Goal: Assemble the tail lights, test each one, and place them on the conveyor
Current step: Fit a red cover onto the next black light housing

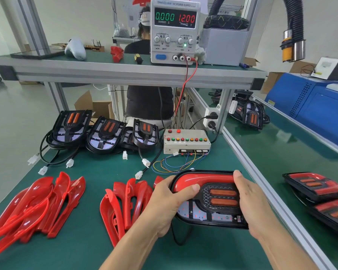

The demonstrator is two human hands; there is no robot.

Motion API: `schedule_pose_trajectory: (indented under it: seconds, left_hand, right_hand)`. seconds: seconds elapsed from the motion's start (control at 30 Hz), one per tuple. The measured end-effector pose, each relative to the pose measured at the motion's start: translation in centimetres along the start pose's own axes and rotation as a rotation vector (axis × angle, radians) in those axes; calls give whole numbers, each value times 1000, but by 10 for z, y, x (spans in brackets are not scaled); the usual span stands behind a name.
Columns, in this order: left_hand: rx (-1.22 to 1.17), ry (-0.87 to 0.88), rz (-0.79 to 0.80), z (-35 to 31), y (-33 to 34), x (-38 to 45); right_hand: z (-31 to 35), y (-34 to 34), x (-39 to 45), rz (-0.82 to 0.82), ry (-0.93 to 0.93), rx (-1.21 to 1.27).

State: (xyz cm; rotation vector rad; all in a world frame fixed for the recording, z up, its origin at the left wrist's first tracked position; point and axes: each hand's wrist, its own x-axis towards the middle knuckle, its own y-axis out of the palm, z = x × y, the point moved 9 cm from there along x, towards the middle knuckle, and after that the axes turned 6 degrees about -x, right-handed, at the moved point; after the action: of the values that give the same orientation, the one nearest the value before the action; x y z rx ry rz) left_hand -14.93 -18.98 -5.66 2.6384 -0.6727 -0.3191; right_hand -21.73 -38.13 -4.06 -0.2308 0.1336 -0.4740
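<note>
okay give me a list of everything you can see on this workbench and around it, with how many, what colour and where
Black tail light housings with orange reflectors: three, back left of the green bench.
Loose red plastic lens covers: two piles, front left.
Beige test box with coloured buttons: one, centre back.
Grey DC power supply: one, upper shelf, reads 12.00 volts.
Finished red and black tail lights: two, on the conveyor at right.
Tail light with red cover fitted: one, held in front.
Left hand: grips the light's left end, thumb on the red cover.
Right hand: grips its right end.
</note>
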Motion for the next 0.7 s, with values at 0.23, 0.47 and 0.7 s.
schedule_pose_trajectory:
  seconds: [0.23,0.47,0.7]
  left_hand:
    - [-36,-127,85,7,4,-2]
    - [-38,-106,115,10,5,-3]
    - [-115,-160,185,8,5,-9]
  right_hand:
    - [-16,-6,4,12,134,30]
    - [-21,-11,-2,-17,143,-5]
    - [-26,-8,-6,-37,192,84]
